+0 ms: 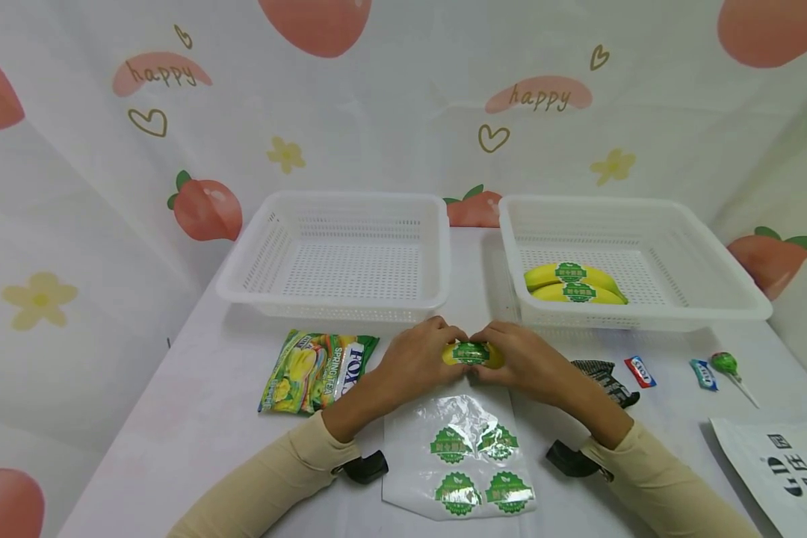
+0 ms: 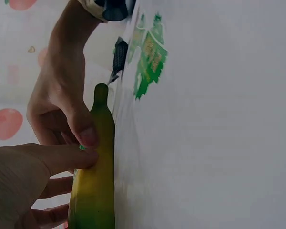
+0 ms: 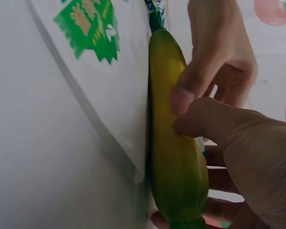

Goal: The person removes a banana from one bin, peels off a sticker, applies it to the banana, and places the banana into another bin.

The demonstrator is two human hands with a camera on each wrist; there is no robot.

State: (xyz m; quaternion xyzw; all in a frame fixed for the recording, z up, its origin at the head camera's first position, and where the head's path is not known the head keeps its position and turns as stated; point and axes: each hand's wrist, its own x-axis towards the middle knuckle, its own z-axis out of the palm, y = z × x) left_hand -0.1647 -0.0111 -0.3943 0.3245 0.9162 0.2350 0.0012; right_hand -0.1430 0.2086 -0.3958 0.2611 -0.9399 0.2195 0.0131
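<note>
A yellow banana with greenish ends lies crosswise between both hands, a round green sticker on its upper side. My left hand grips it from the left, and my right hand holds it from the right. In the left wrist view, the two thumbs meet near the middle of the banana, while other fingers wrap behind it. The right wrist view shows the same hold on the banana. Just below the hands lies a glossy white sheet bearing several green stickers.
A white basket stands at the back left. Two stickered bananas lie in the right basket. Left of the hands is a Fox's candy bag. To the right are a black packet, small wrapped candies, a lollipop and a printed white bag.
</note>
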